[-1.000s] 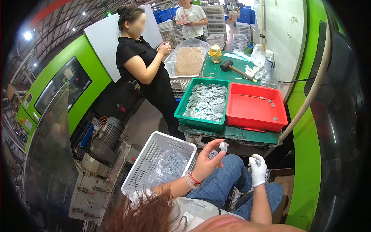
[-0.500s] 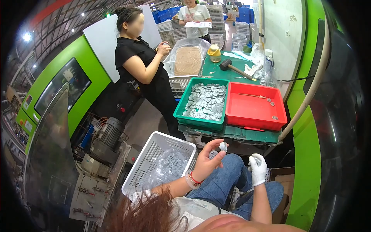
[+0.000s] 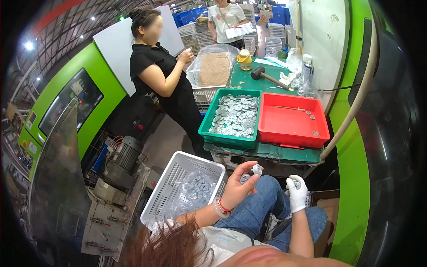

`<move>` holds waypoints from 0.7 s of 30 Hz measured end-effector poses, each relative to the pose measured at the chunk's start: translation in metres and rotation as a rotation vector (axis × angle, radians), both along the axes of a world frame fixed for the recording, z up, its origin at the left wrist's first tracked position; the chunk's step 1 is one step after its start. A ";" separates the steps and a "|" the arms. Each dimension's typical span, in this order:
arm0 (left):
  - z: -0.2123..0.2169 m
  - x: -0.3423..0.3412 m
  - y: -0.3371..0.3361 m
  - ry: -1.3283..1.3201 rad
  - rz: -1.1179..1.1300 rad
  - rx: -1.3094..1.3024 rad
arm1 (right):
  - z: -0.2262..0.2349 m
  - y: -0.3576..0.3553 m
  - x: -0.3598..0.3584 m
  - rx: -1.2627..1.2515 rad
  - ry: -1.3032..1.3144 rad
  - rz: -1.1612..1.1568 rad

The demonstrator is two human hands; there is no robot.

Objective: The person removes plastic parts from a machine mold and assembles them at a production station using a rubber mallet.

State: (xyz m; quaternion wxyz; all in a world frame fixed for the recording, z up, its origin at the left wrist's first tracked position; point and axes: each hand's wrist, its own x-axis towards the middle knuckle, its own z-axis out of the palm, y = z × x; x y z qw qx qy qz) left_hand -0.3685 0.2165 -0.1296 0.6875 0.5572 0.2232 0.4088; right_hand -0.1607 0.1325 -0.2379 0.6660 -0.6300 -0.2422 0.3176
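My bare left hand [image 3: 240,186] pinches a small grey round part [image 3: 257,169] between thumb and fingertips, above my left knee. A second grey part [image 3: 244,178] rests in the same hand's palm. To the right, my right hand [image 3: 297,196] wears a white glove and curls around one or more grey round parts, partly hidden by its fingers. Beyond my hands, on the green table, a green bin [image 3: 204,132] is full of similar grey parts. Beside it, a red bin [image 3: 289,120] contains a few grey parts and a thin rod [image 3: 284,107].
A white perforated basket [image 3: 155,201] with bagged grey parts stands left of my knees. A black-headed mallet [image 3: 270,78], a yellow-topped jar [image 3: 244,60] and a spray can [image 3: 307,66] sit on the table. One person stands at the left, another farther back holding papers. Green machines flank both sides.
My hands keep nearly the same pose, and the part in my left fingertips has turned slightly. The person at the back has lowered and tilted the papers. The view has shifted slightly.
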 end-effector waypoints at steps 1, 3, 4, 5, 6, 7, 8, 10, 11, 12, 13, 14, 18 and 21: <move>0.000 0.000 0.000 -0.001 0.000 0.003 | 0.000 0.001 0.000 0.005 0.003 0.004; 0.000 0.001 0.001 -0.002 0.000 0.004 | 0.001 0.002 0.000 0.001 -0.002 0.004; 0.000 0.001 0.001 -0.012 -0.008 -0.001 | 0.002 0.002 0.000 -0.004 -0.008 0.005; -0.001 0.001 0.002 -0.021 -0.020 -0.008 | 0.002 0.002 0.000 -0.005 -0.007 0.002; -0.003 0.001 0.003 -0.020 -0.022 -0.009 | 0.001 0.002 0.000 -0.002 0.004 0.000; -0.004 0.001 0.004 -0.026 -0.026 -0.008 | 0.001 0.003 0.000 0.001 0.015 0.000; -0.005 0.001 0.004 -0.031 -0.029 -0.006 | 0.001 0.003 0.000 0.000 0.016 0.001; -0.006 0.001 0.004 -0.031 -0.031 -0.010 | 0.001 0.004 0.000 -0.005 0.008 0.003; -0.006 0.001 0.004 -0.032 -0.035 -0.012 | 0.001 0.003 0.000 -0.005 0.009 0.001; -0.006 0.002 0.005 -0.031 -0.037 -0.012 | 0.001 0.003 0.000 -0.006 0.007 0.007; -0.006 0.002 0.004 -0.026 -0.032 -0.002 | 0.001 0.003 0.000 -0.007 0.005 0.014; -0.006 0.003 0.004 -0.021 -0.027 0.008 | 0.002 0.003 0.000 -0.007 0.006 0.014; -0.005 0.003 0.005 -0.013 -0.030 0.005 | 0.004 0.005 -0.002 0.008 0.015 0.033; -0.007 0.003 0.006 -0.014 -0.032 0.016 | 0.009 0.004 -0.004 0.020 -0.002 0.050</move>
